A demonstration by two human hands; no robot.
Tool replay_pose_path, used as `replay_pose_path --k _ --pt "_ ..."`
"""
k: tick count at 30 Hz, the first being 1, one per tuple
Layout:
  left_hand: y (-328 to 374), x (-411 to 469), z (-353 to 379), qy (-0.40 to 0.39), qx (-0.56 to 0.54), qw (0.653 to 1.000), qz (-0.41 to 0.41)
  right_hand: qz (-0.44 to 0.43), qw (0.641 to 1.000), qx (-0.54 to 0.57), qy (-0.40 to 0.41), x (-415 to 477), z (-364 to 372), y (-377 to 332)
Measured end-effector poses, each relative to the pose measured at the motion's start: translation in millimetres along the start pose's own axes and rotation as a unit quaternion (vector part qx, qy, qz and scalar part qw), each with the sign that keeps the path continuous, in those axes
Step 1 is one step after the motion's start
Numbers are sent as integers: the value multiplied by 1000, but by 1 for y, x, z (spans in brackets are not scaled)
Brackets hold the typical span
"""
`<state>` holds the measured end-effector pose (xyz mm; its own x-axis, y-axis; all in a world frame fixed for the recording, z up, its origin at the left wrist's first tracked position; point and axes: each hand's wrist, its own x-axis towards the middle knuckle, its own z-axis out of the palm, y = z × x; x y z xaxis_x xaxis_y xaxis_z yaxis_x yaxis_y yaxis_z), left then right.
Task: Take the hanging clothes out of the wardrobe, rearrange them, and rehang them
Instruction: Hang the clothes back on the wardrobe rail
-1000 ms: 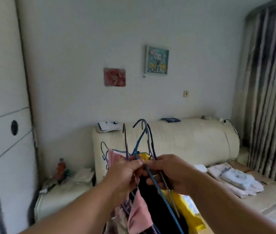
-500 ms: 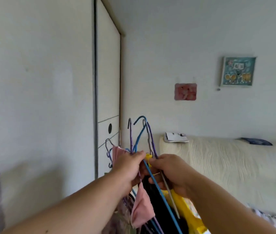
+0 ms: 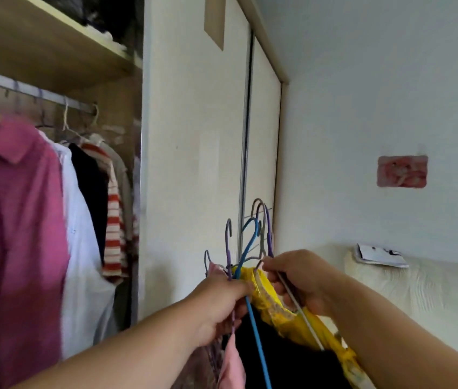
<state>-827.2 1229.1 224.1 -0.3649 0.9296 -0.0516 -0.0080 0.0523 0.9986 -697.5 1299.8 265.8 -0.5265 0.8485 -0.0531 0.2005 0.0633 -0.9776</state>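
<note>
I hold a bunch of wire hangers (image 3: 253,237) with clothes on them low in the middle of the view. My left hand (image 3: 219,301) grips the necks of the blue and purple hangers, with a pink garment (image 3: 232,366) below it. My right hand (image 3: 297,279) pinches a grey hanger carrying a yellow garment (image 3: 278,304) over a black one (image 3: 286,360). At the left the open wardrobe shows its rail (image 3: 25,89) with a magenta shirt (image 3: 11,220), a white shirt (image 3: 82,248) and a red-striped top (image 3: 114,209) hanging.
A shelf (image 3: 54,37) runs above the rail. The wardrobe's sliding door (image 3: 194,164) stands just right of the opening. A cream headboard (image 3: 418,290) with a booklet on top lies at the right, under a pink wall picture (image 3: 401,171).
The view has swung left from the bed and wall to the open wardrobe. Both hands keep hold of the hanger bunch, and the right hand has drawn the yellow garment's hanger slightly apart.
</note>
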Motion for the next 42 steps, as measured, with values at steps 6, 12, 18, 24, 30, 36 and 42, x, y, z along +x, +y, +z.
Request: replay_pose_path --k 6,12,18,24,30,36,42 --pt "15 -34 -60 61 -20 998 29 -1 998 7 -63 -10 62 -8" --pt "34 -80 -126 105 -35 993 42 -84 990 -43 -101 -31 110 -37" --pt "53 -121 -167 126 34 988 77 -160 971 -75 -159 -40 154 -75" --pt "77 -147 -197 209 81 971 81 -216 941 -110 -238 -40 190 -111" --pt "112 -171 -214 286 88 948 108 -299 912 -86 -267 -39 219 -148" --pt "143 -194 -237 394 108 903 134 -433 862 -117 -237 -35 238 -180" --pt "175 -206 -271 508 168 831 152 -449 858 -61 -242 -25 264 -215"
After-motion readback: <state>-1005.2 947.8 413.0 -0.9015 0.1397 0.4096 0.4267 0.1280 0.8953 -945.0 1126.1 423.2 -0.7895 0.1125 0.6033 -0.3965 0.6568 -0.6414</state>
